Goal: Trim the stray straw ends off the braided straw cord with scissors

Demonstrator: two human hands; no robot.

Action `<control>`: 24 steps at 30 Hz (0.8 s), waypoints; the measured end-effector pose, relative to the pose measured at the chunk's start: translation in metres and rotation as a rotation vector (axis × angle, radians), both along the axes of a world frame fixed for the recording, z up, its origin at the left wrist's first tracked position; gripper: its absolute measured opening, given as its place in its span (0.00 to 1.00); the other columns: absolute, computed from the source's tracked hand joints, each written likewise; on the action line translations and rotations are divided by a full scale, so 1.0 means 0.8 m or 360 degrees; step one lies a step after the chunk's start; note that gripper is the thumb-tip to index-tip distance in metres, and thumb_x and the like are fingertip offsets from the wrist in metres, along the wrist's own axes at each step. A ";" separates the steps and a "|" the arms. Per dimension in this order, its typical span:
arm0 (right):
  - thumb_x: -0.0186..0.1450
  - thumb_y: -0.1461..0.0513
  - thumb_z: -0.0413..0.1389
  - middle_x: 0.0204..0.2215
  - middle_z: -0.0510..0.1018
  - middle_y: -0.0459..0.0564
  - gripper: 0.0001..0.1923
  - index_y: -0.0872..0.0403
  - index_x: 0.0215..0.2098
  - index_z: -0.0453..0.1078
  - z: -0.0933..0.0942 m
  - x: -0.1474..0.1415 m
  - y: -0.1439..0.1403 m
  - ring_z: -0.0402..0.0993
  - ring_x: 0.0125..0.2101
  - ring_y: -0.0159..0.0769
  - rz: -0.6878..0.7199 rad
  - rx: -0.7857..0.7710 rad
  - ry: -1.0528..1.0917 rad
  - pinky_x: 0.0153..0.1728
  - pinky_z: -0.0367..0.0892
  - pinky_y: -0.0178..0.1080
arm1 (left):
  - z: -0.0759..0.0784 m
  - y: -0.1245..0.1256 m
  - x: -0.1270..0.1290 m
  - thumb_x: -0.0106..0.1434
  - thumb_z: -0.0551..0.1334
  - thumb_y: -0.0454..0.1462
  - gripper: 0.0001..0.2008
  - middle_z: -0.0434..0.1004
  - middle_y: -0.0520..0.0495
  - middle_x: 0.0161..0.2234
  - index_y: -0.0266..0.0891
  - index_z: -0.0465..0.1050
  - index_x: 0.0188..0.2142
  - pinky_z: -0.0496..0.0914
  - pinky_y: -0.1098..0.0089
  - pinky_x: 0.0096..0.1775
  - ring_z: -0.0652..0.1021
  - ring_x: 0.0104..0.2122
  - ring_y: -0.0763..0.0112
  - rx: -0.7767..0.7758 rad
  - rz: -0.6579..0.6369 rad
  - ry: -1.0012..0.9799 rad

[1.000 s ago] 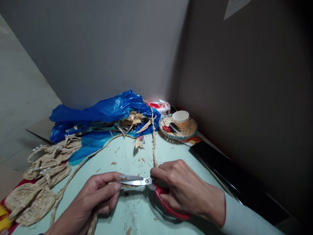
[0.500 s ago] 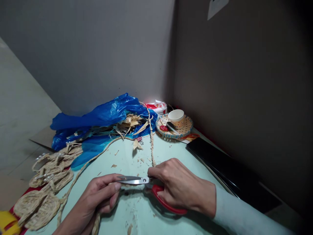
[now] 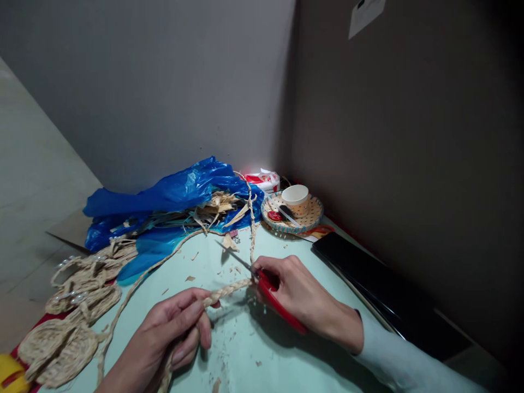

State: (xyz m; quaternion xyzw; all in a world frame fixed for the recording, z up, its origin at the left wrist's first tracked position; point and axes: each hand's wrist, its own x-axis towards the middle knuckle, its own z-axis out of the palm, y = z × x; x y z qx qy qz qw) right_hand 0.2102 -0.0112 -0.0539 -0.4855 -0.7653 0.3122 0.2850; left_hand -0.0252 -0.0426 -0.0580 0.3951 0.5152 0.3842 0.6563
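Observation:
A braided straw cord stretches between my two hands above the pale green table. My left hand is closed on it, thumb and forefinger pinching, and more of the cord hangs below the palm. My right hand grips red-handled scissors, whose blades point up and to the left, above the cord and apart from it. The cord also passes by the right fingertips and runs on toward the back of the table; how those fingers hold it is partly hidden.
Woven straw sandals with beads line the left edge, near a yellow object. At the back lie a blue plastic bag with straw strips and a woven tray holding a paper cup. A black flat object lies right.
The scissors have swung up and away from the cord, their tips leaving the left fingers. My right hand has risen slightly; the cord between the hands now shows.

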 end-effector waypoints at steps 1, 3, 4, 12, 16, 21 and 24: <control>0.61 0.69 0.54 0.20 0.74 0.43 0.07 0.54 0.28 0.72 0.000 0.001 0.001 0.64 0.21 0.30 -0.0048 0.0021 0.0012 0.26 0.56 0.31 | 0.000 0.000 0.000 0.56 0.74 0.45 0.15 0.78 0.48 0.20 0.36 0.78 0.35 0.50 0.79 0.19 0.54 0.16 0.84 0.0002 0.0000 0.0004; 0.61 0.69 0.54 0.19 0.72 0.43 0.07 0.54 0.27 0.70 0.001 0.004 0.004 0.62 0.21 0.30 -0.0130 0.0067 0.0027 0.26 0.56 0.32 | 0.001 -0.001 0.000 0.57 0.73 0.45 0.16 0.80 0.48 0.22 0.37 0.78 0.38 0.52 0.79 0.19 0.56 0.16 0.83 0.0024 -0.0010 0.0011; 0.61 0.68 0.54 0.19 0.71 0.42 0.06 0.54 0.27 0.70 0.001 0.005 0.005 0.61 0.21 0.30 -0.0153 0.0082 0.0031 0.26 0.55 0.32 | 0.000 -0.001 0.000 0.58 0.73 0.46 0.16 0.81 0.47 0.24 0.37 0.77 0.39 0.53 0.79 0.19 0.57 0.16 0.83 0.0042 -0.0022 0.0014; 0.57 0.65 0.55 0.19 0.71 0.43 0.05 0.53 0.24 0.68 -0.006 0.011 0.013 0.64 0.21 0.32 -0.0368 0.0052 0.0137 0.25 0.57 0.32 | 0.010 -0.004 0.000 0.58 0.72 0.47 0.16 0.85 0.43 0.29 0.38 0.75 0.36 0.52 0.80 0.19 0.60 0.16 0.84 0.0005 -0.0029 0.0205; 0.58 0.64 0.56 0.19 0.73 0.44 0.05 0.53 0.24 0.69 -0.008 0.011 0.015 0.67 0.21 0.32 -0.0403 0.0025 0.0158 0.24 0.58 0.33 | 0.011 -0.003 -0.003 0.53 0.75 0.48 0.18 0.83 0.46 0.26 0.37 0.77 0.30 0.50 0.80 0.18 0.59 0.15 0.85 -0.0019 -0.0025 0.0252; 0.58 0.64 0.57 0.19 0.73 0.43 0.04 0.53 0.25 0.70 -0.009 0.011 0.015 0.68 0.21 0.33 -0.0402 -0.0002 0.0173 0.25 0.58 0.33 | 0.005 -0.003 -0.012 0.62 0.68 0.49 0.19 0.67 0.56 0.15 0.35 0.79 0.27 0.48 0.80 0.17 0.52 0.14 0.85 0.0032 -0.0136 0.0253; 0.58 0.63 0.57 0.19 0.72 0.43 0.05 0.53 0.25 0.70 -0.011 0.012 0.015 0.68 0.21 0.33 -0.0399 -0.0008 0.0174 0.25 0.58 0.34 | 0.006 -0.004 -0.012 0.61 0.70 0.47 0.14 0.78 0.50 0.22 0.39 0.76 0.31 0.50 0.79 0.18 0.57 0.15 0.83 -0.0005 -0.0052 0.0165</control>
